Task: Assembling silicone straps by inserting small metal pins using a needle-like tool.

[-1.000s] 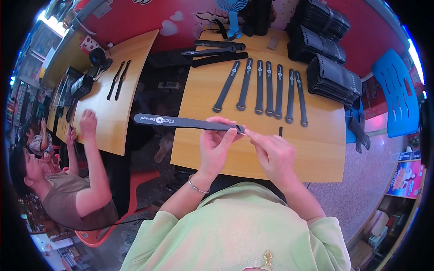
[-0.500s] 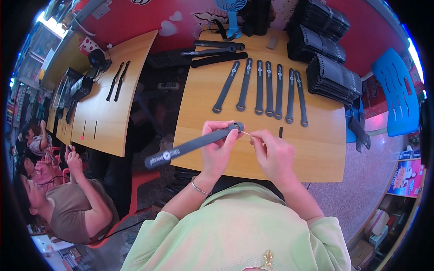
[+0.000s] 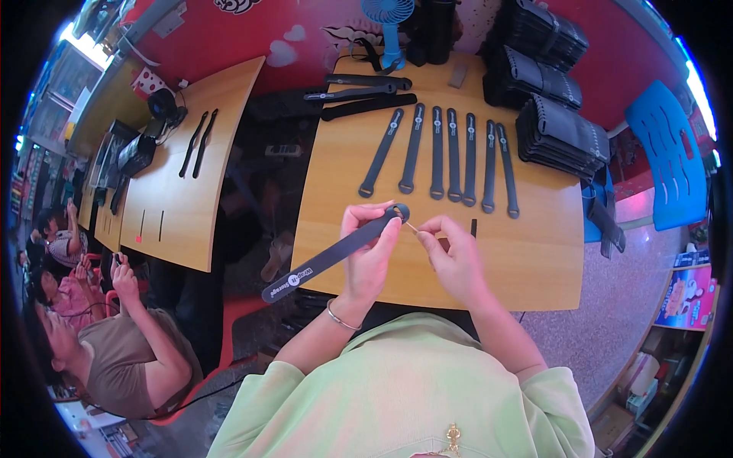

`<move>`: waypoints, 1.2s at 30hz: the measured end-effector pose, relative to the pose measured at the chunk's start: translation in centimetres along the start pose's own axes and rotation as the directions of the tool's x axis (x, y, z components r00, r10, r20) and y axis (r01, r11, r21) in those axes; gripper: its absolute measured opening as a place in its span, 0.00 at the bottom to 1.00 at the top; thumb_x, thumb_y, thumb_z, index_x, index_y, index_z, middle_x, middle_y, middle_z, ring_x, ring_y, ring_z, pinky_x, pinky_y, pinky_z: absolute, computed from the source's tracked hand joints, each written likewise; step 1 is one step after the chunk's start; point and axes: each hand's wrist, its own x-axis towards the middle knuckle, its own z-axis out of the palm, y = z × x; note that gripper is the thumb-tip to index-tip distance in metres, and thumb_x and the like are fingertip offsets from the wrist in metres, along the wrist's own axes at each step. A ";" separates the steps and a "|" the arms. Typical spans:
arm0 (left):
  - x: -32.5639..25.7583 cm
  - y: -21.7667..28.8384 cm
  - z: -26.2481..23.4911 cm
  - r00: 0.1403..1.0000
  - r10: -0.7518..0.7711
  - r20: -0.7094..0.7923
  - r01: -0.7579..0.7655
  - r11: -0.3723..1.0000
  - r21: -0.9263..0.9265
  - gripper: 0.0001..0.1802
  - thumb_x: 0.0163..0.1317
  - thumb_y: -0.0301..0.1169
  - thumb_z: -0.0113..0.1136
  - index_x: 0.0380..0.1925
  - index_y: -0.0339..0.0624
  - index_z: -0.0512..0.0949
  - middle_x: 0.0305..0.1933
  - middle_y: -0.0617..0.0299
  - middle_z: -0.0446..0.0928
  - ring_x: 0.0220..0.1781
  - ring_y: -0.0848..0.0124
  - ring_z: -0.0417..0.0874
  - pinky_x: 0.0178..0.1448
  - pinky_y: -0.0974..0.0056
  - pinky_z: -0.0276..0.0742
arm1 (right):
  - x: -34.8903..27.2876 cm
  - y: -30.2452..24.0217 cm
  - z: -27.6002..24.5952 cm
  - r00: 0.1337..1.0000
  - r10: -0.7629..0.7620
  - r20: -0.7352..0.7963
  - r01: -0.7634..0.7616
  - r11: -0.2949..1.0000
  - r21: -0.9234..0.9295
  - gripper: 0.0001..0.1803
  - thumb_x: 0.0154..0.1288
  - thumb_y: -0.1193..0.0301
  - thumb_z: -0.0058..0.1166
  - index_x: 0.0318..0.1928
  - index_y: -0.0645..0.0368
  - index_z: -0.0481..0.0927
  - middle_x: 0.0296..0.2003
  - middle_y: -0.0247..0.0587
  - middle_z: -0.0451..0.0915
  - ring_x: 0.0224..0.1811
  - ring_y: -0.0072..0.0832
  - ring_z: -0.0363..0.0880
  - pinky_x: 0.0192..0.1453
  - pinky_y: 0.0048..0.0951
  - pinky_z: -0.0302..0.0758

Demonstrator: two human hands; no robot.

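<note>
My left hand is closed around the slotted end of a black strap, whose printed tail slants down to the left. Just beyond the thumb, the strap's end loop stands up with its hole showing. In my right hand a thin pale stick is pinched between thumb and fingers, its tip at the loop end. Whether the tip goes into the strap cannot be made out. A row of similar black straps lies on the wooden table beyond my hands.
Stacks of bundled black straps rise at the table's right edge. More straps lie at the far left, near a blue fan. A small dark strip lies by my right hand. Co-workers sit left; a blue chair stands right.
The strap's printed tail has swung slightly lower and to the right. My right hand has shifted a little left and down, the stick now slanting more steeply at the loop.
</note>
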 end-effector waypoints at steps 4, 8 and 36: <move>0.2 -0.3 0.0 0.999 0.034 0.006 -0.034 0.999 -0.017 0.13 0.59 0.14 0.54 0.41 0.39 0.65 0.50 0.52 0.70 0.50 0.72 0.76 0.55 0.70 0.73 | 0.3 0.6 0.6 0.989 0.139 0.053 -0.148 0.958 0.245 0.04 0.63 0.76 0.54 0.35 0.64 0.75 0.28 0.32 0.73 0.21 0.13 0.68 0.24 0.18 0.64; 0.5 -0.4 -0.1 0.996 0.093 0.019 -0.093 0.995 0.046 0.13 0.59 0.15 0.54 0.40 0.38 0.65 0.50 0.53 0.70 0.49 0.73 0.76 0.54 0.70 0.73 | 0.5 0.4 1.1 1.000 0.024 -0.003 -0.023 0.982 0.189 0.02 0.64 0.77 0.52 0.37 0.61 0.73 0.21 0.24 0.68 0.19 0.08 0.62 0.21 0.14 0.55; 1.7 0.5 -1.6 0.902 -0.281 0.329 0.139 0.908 0.395 0.15 0.69 0.34 0.42 0.24 0.39 0.67 0.20 0.65 0.68 0.23 0.78 0.66 0.28 0.72 0.62 | 2.0 0.6 0.1 0.889 -0.456 -0.035 0.439 0.872 -0.217 0.17 0.55 0.84 0.54 0.45 0.53 0.79 0.31 0.37 0.73 0.26 0.28 0.74 0.28 0.26 0.71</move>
